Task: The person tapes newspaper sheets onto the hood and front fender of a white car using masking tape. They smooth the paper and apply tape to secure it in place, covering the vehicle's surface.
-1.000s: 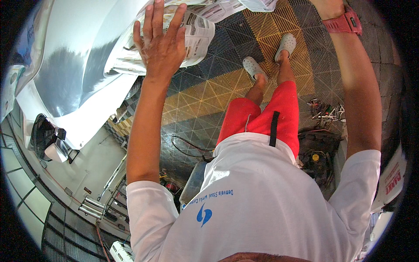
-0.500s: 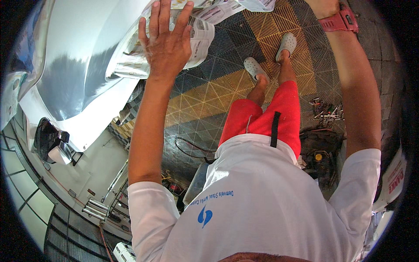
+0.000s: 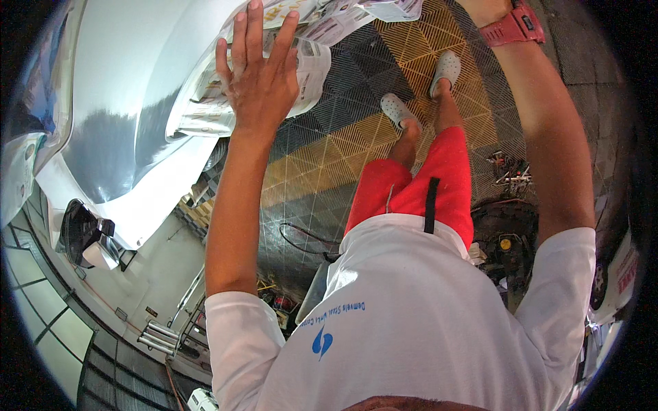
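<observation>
Newspaper (image 3: 312,72) on, glossy panel (image 3: 127,65) bare, my left hand (image 3: 262,89) fingers-spread over paper, right hand (image 3: 485,9) cropped, grip can't tell.

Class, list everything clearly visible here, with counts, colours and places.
Vehicle panel: 1, white, upper left
Side mirror: 1, black and white, left
Newspaper sheets: several, printed white, upper centre-left
Floor tiles: many, black and yellow, upper centre
Looped cable: 1, black, left of shorts
Heaped small items: uncountable, mixed, right
Round cap: 1, yellow, right of shorts
Tubes: several, silver, lower left
Window panes: several, pale, lower left
Clogs: 2, light grey, upper centre-right
Shorts: 1, red, centre
T-shirt: 1, white with blue print, lower centre
Watch: 1, red, top right
Legs: 2, bare, centre
Forearms: 2, bare, left and right
Left hand: 1, bare, over newspaper sheets, fingers spread
Right hand: 1, bare, cut by top edge
</observation>
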`<state>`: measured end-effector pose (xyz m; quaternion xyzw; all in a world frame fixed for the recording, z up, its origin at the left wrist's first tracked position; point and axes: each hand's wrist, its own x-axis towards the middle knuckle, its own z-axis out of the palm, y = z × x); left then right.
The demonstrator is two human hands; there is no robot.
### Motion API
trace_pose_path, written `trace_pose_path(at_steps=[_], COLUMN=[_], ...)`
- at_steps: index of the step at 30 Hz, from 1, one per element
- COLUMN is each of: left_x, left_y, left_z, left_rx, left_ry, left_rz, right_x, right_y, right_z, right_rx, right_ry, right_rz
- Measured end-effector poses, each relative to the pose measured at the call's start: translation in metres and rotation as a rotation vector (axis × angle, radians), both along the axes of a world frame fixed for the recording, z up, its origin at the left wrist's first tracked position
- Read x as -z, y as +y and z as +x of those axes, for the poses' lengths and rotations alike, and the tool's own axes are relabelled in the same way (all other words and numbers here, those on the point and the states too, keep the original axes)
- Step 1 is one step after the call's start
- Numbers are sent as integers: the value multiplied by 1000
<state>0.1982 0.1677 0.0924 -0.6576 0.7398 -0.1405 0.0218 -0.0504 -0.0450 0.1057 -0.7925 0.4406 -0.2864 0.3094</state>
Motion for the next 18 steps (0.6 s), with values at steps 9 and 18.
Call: trace_pose_path(at_steps=[9,18], left_x=[0,1], left_y=[-6,-18], left_z=[-8,-19], left_rx=[-7,40], left_ry=[-15,14], left_rz=[24,14], right_x=[-4,0], right_y=[5,3], right_z=[-1,0], right_rx=[10,37], right_ry=[-20,26], right_rz=[20,7])
